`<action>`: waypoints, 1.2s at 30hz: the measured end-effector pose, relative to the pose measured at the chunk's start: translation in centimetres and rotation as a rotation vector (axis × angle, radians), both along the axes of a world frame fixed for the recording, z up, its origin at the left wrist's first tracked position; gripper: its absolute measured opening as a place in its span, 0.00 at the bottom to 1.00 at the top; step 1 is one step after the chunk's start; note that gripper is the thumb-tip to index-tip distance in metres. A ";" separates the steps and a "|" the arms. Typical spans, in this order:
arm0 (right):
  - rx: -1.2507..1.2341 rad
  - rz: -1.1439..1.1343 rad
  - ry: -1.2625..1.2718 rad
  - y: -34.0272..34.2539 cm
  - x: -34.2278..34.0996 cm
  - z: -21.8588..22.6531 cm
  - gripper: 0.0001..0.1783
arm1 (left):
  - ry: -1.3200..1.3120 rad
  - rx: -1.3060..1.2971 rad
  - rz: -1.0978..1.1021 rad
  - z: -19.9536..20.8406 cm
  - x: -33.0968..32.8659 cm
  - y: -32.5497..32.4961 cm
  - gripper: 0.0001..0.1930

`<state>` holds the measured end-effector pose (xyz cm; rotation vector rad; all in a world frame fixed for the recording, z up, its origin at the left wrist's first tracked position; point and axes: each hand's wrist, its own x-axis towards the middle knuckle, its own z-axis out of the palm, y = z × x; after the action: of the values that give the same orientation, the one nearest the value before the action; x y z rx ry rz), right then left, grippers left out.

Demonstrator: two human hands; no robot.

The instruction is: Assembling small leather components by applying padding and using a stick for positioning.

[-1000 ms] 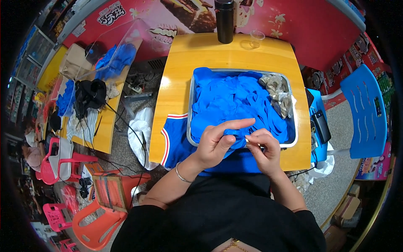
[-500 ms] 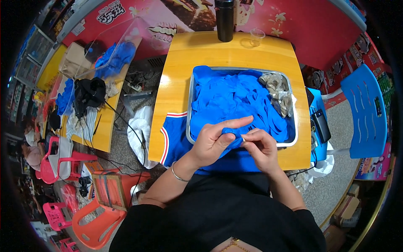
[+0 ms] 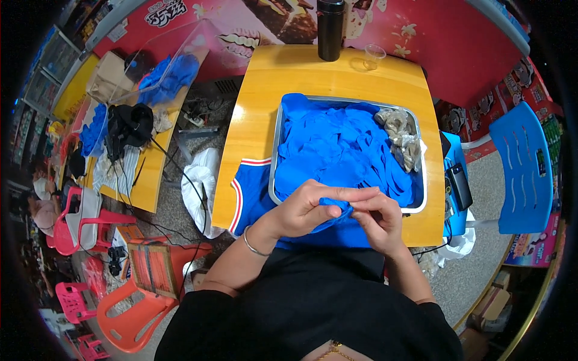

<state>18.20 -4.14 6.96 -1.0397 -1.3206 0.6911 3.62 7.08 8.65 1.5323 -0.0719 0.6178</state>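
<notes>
In front of my body, close to the near edge of the tray, both hands work on one bunched piece of blue fabric (image 3: pixel 338 205). My left hand (image 3: pixel 300 209) is closed round it, thumb below and index finger stretched over the top. Pinched at the fabric's right side is my right hand (image 3: pixel 379 221), its fingertips meeting the left ones. Just beyond lies a metal tray (image 3: pixel 276 150) heaped with flat blue fabric pieces (image 3: pixel 328 144). A blue garment (image 3: pixel 251 188) with red-and-white trim spreads under the tray's left side and toward me.
A crumpled clear bag (image 3: pixel 398 135) of brownish content lies in the tray's right end. On the yellow table (image 3: pixel 265 78) stand a black bottle (image 3: pixel 330 33) and a clear cup (image 3: pixel 374 55). A blue chair (image 3: pixel 522 168) is at right; a cluttered side table (image 3: pixel 150 174) and cables at left.
My left index finger has come down across the fabric, and my right fingertips have closed in against the left hand. The view has shifted slightly.
</notes>
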 end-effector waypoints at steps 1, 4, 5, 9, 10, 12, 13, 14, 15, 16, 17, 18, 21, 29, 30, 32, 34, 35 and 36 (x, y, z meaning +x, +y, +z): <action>-0.049 0.032 0.084 -0.1 -0.2 0.1 0.08 | 0.012 -0.029 0.021 0.0 0.0 -0.1 0.28; -0.492 0.192 0.622 -0.7 -0.7 0.2 0.07 | 0.201 -0.054 0.113 0.0 -0.3 0.2 0.34; -0.491 0.191 0.621 -0.8 -0.7 0.0 0.07 | 0.199 -0.054 0.112 0.1 -0.3 0.2 0.34; -0.429 0.092 0.563 -0.7 -1.1 -0.5 0.07 | 0.071 0.074 0.377 0.1 0.0 -0.3 0.32; -0.341 0.013 0.445 -0.7 -1.3 -0.5 0.07 | 0.055 0.130 0.426 0.4 -0.2 0.0 0.30; -0.302 0.002 0.424 -0.7 -1.6 -0.3 0.07 | -0.030 0.229 0.521 0.5 0.0 -0.2 0.22; -0.263 -0.012 0.405 -0.8 -1.7 -0.2 0.07 | -0.032 0.228 0.523 0.4 0.1 -0.5 0.22; -0.262 -0.010 0.404 -0.8 -1.7 -0.2 0.07 | -0.017 0.177 0.540 0.5 0.2 -0.8 0.20; -0.221 -0.049 0.358 -0.7 -1.7 -0.3 0.07 | -0.002 0.126 0.557 0.5 0.2 -1.0 0.18; -0.181 -0.089 0.312 -0.7 -1.8 -0.4 0.08 | -0.035 0.106 0.551 0.3 0.3 -1.1 0.17; -0.180 -0.089 0.310 -0.8 -1.8 -0.6 0.08 | -0.037 0.106 0.551 0.3 0.3 -1.3 0.17; -0.137 -0.132 0.273 -0.8 -1.8 -0.9 0.09 | -0.039 0.015 0.517 0.3 0.4 -1.6 0.18; -0.046 -0.215 0.162 -0.6 -1.8 -1.4 0.11 | -0.081 -0.157 0.461 0.6 0.9 -2.4 0.19; 0.061 -0.274 0.049 -0.3 -1.7 -1.2 0.12 | -0.084 -0.239 0.287 0.6 0.2 -1.6 0.20; 0.046 -0.254 0.075 -0.3 -1.7 -1.2 0.12 | -0.049 -0.261 0.254 0.5 0.0 -1.5 0.20; 0.031 -0.235 0.100 -0.3 -1.8 -0.9 0.12 | -0.015 -0.283 0.222 0.5 -0.1 -1.5 0.20; 0.015 -0.195 0.109 -0.3 -1.9 -0.5 0.09 | -0.021 -0.249 0.279 0.7 0.0 -1.6 0.18; 0.014 -0.196 0.108 -0.5 -2.0 0.0 0.09 | -0.022 -0.250 0.279 1.0 -0.1 -1.5 0.18; -0.120 -0.127 0.246 -0.8 -2.1 0.5 0.08 | 0.004 -0.221 0.294 1.2 -0.3 -1.3 0.17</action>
<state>16.12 -4.93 7.41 -1.0871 -1.0031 0.7825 3.28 5.82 9.89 1.3393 0.2226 0.8272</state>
